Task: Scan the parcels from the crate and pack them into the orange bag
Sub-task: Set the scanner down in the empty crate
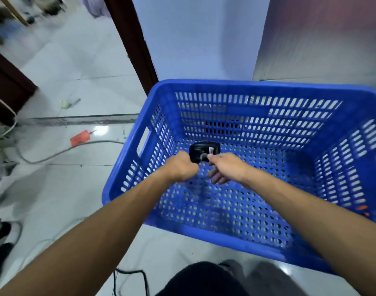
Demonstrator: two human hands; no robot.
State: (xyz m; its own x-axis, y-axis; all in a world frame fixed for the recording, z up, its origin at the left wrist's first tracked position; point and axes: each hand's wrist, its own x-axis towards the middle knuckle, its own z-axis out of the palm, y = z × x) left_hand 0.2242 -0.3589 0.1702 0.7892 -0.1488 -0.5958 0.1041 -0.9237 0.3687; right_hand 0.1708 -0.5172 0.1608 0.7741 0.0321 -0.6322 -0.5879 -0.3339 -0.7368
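a small black item (204,149) with a white label (211,150), parcel or scanner, i cannot tell which, sits low at the far left of the blue crate (225,86) and is all i can see in it. the left hand (182,167) curls round its near left edge; the right hand (225,167) pinches its near edge, other fingers loose. it looks light, stiff and glossy, perhaps slippery, so it is best gripped across the body.

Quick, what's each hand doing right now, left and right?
Left hand: closed, gripping the small black plastic device in the blue plastic crate.
Right hand: pinching the same device, other fingers loose.
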